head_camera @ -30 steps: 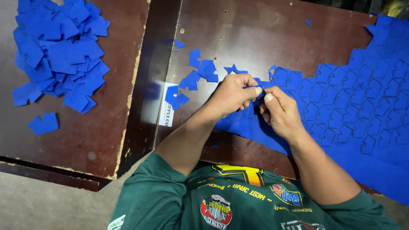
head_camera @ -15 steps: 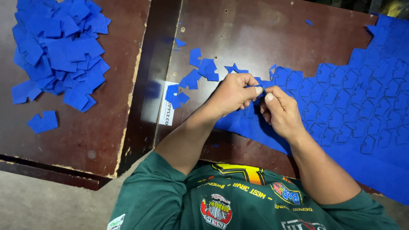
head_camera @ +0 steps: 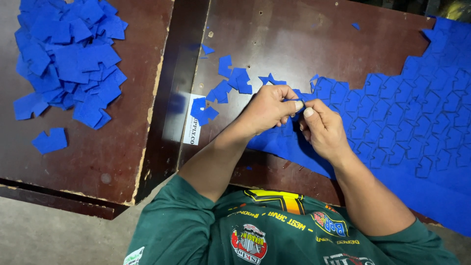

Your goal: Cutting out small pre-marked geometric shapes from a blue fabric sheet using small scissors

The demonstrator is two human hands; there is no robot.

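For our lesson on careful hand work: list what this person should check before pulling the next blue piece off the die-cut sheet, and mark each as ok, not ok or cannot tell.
1. Left hand pinches the sheet edge: ok, thumb and fingers closed on blue material.
2. Right hand grips beside it: ok, fingertips meet the left hand's.
3. Piece fully cut free along its outline: cannot tell, the fingers hide it.
4. Blue die-cut sheet lies flat on the table: ok, apart from the lifted edge.
5. Pile of separated pieces lies apart on the left: ok.
6. Loose blue scraps kept off the sheet: ok, they lie beside it.
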